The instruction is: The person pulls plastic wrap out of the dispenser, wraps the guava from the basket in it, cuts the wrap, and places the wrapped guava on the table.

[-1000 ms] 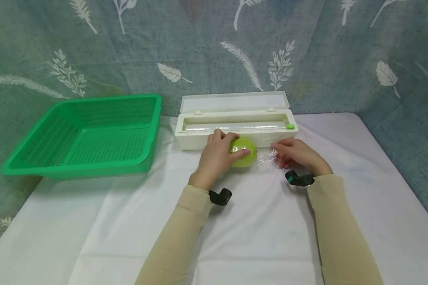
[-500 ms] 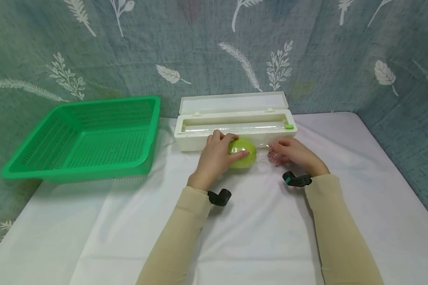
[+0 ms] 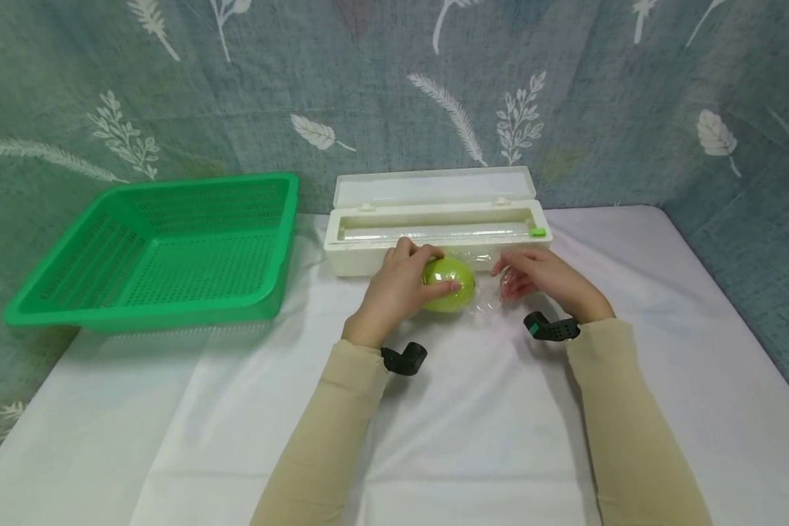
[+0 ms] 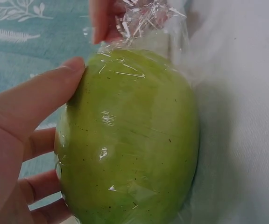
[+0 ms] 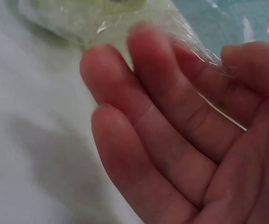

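A speckled yellow-green mango (image 3: 448,285), covered in clear cling film, lies on the white cloth before a cling film box. My left hand (image 3: 396,291) grips it from the left; in the left wrist view the thumb (image 4: 62,81) lies along its side, with other fingers curled behind. To the right of the fruit, my right hand (image 3: 542,279) pinches the loose cling film (image 3: 488,298) between thumb and index finger. Crumpled film (image 4: 146,21) bunches at that end in the left wrist view. The right wrist view shows the remaining fingers (image 5: 120,144) loosely bent.
Just behind the hands stands the white cling film box (image 3: 348,261), lid raised, with a film roll (image 3: 427,232) inside and a green slider (image 3: 537,232) at its right. A green plastic basket (image 3: 272,288) sits at the left. A leaf-patterned curtain (image 3: 381,95) hangs behind.
My right hand's fingers shift slightly at the film, which is bunched closer to the fingers now. My left hand keeps its grip on the mango, almost unmoved.
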`<action>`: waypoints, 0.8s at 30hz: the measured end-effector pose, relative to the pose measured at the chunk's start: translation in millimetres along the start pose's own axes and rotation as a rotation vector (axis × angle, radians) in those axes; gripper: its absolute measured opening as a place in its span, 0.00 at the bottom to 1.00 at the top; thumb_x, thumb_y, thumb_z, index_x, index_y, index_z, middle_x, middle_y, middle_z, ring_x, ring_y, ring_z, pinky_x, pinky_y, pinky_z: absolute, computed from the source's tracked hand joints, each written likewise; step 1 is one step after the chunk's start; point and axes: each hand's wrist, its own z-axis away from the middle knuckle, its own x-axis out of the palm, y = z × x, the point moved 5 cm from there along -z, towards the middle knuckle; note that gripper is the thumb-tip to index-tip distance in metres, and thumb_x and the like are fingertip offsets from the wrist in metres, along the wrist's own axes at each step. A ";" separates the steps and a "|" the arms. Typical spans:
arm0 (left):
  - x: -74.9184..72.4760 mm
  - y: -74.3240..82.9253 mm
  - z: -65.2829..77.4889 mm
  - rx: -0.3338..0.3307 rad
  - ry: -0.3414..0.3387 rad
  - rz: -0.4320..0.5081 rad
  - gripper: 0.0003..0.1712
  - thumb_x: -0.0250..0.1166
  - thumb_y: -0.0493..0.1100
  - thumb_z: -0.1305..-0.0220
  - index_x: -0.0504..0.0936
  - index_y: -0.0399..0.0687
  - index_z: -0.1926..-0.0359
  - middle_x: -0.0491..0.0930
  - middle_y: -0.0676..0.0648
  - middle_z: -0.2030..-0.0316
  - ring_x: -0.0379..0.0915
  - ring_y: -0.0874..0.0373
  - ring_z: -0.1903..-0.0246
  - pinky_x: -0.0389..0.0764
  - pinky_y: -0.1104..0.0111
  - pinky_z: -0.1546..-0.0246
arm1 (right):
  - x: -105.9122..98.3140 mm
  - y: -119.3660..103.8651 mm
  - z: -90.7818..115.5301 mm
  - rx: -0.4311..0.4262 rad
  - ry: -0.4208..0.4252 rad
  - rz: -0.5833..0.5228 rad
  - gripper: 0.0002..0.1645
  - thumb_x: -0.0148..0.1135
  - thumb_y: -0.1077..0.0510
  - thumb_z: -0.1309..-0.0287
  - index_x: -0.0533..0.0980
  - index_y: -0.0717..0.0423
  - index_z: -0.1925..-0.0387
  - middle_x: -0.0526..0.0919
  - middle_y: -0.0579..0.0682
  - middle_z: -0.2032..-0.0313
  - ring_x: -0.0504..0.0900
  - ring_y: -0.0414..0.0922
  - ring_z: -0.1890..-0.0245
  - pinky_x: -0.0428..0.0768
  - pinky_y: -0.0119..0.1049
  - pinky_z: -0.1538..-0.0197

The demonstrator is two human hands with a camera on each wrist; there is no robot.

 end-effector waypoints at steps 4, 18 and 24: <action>-1.5 1.1 0.2 0.003 -0.003 -0.004 0.34 0.62 0.67 0.54 0.72 0.59 0.47 0.62 0.51 0.59 0.58 0.57 0.60 0.69 0.66 0.68 | 3.5 -9.4 0.9 -0.016 -0.011 -0.002 0.31 0.41 0.41 0.36 0.70 0.69 0.63 0.77 0.61 0.65 0.79 0.53 0.65 0.77 0.43 0.60; -3.0 0.7 2.3 -0.014 0.002 -0.036 0.32 0.62 0.66 0.53 0.73 0.59 0.48 0.63 0.51 0.59 0.58 0.57 0.59 0.69 0.66 0.67 | 29.6 -33.9 -3.9 -0.100 -0.028 -0.029 0.32 0.43 0.39 0.38 0.63 0.68 0.73 0.78 0.62 0.70 0.81 0.55 0.72 0.78 0.47 0.65; -0.9 5.0 3.6 0.005 0.017 -0.025 0.31 0.62 0.66 0.53 0.75 0.58 0.50 0.62 0.51 0.59 0.58 0.57 0.59 0.69 0.67 0.67 | 34.7 -40.9 -1.9 -0.116 -0.010 0.036 0.32 0.41 0.41 0.36 0.69 0.70 0.71 0.80 0.61 0.73 0.82 0.53 0.73 0.78 0.48 0.66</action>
